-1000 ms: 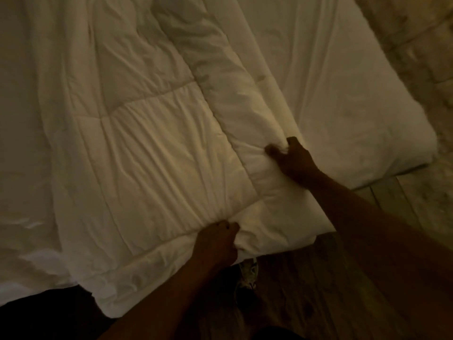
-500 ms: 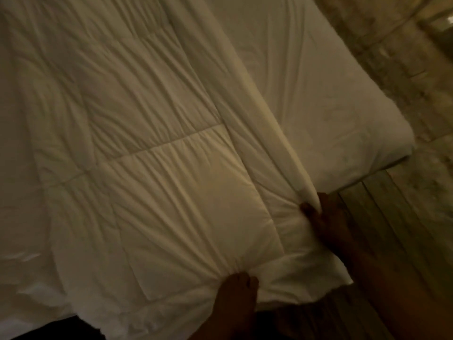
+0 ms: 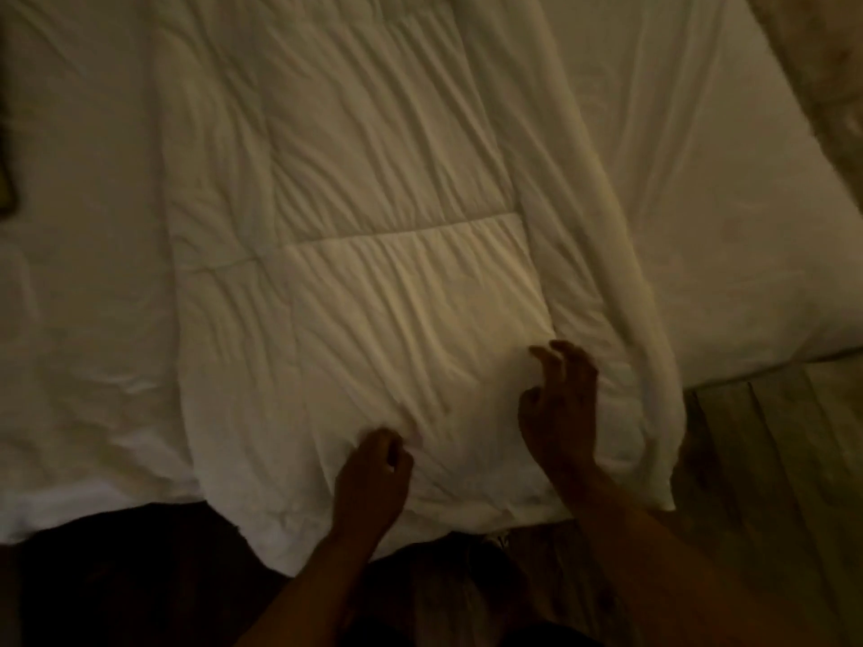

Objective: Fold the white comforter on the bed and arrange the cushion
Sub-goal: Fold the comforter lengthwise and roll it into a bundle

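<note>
The white quilted comforter [image 3: 397, 235] lies on the bed as a long folded strip, its near end hanging over the bed's foot edge. My left hand [image 3: 373, 473] grips a bunch of the comforter near that end, fingers curled into the fabric. My right hand [image 3: 560, 413] hovers over the comforter's right part, fingers spread and bent, holding nothing. The comforter's right edge is rolled into a thick fold [image 3: 621, 282]. No cushion is in view.
The white bed sheet [image 3: 728, 217] shows to the right and left of the comforter. A wooden floor [image 3: 770, 459] lies beyond the bed's corner at the right. A dark object [image 3: 5, 133] sits at the far left edge. The room is dim.
My right hand has let go of the comforter's right fold and moved left over its top. My left hand keeps its grip near the end. The view has shifted.
</note>
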The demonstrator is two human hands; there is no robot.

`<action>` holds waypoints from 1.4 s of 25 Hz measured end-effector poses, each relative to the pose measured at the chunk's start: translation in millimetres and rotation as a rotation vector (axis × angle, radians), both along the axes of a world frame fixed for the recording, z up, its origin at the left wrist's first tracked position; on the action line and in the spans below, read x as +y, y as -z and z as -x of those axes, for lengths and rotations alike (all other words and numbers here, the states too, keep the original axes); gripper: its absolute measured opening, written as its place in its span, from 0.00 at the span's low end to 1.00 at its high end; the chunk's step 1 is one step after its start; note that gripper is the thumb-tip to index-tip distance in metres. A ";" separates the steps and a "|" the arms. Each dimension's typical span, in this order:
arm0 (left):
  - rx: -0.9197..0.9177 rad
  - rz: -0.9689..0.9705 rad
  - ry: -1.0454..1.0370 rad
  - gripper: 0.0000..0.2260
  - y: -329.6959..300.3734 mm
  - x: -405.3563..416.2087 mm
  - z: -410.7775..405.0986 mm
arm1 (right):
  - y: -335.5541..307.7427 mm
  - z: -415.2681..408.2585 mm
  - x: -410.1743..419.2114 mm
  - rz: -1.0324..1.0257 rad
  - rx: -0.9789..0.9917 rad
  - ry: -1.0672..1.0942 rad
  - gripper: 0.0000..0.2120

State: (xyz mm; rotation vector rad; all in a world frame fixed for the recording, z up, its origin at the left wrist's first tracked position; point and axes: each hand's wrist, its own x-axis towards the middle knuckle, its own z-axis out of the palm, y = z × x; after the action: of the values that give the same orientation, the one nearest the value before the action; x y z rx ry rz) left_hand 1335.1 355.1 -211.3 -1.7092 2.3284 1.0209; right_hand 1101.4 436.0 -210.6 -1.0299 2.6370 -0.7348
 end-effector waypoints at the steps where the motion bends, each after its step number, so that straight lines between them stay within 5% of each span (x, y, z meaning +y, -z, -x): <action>1: 0.006 0.062 -0.106 0.07 -5.4 -12.8 -14.8 | 0.8 -17.5 -13.6 0.011 -0.025 -0.133 0.26; 4: -0.049 0.246 -0.181 0.07 -10.4 -39.9 -59.9 | 7.3 -63.3 -53.4 0.009 -0.081 -0.258 0.24; 7: -0.234 0.343 -0.278 0.21 -4.5 -61.4 -90.9 | 8.4 -98.7 -79.4 -0.027 -0.067 -0.332 0.28; 11: -0.132 0.018 -0.871 0.44 5.8 -117.6 -147.6 | 6.3 -150.7 -122.4 -0.094 -0.018 -0.588 0.33; 13: 0.027 -0.148 -0.969 0.47 9.6 -141.4 -166.6 | 5.9 -176.5 -158.9 -0.096 -0.004 -0.618 0.35; 18: 0.100 -0.242 -0.842 0.36 -2.2 -148.3 -169.9 | 6.3 -218.6 -211.8 -0.211 0.030 -0.422 0.36; 23: 0.155 -0.208 -0.796 0.26 -18.0 -135.8 -213.0 | 23.4 -222.1 -198.5 -0.282 0.128 -0.509 0.34; 28: 0.018 -0.380 -0.758 0.35 30.2 -146.1 -224.6 | 41.5 -225.9 -201.4 -0.384 0.190 -0.551 0.33; 35: 0.200 -0.538 -0.745 0.48 22.3 -112.4 -237.9 | 19.1 -208.3 -179.1 -0.243 0.129 -0.430 0.32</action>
State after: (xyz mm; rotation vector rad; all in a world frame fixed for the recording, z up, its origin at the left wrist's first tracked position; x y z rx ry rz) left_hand 1573.0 242.7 -233.6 -2.3053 1.2496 1.7791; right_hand 1309.7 256.9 -229.7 -1.5350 2.3941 -0.2553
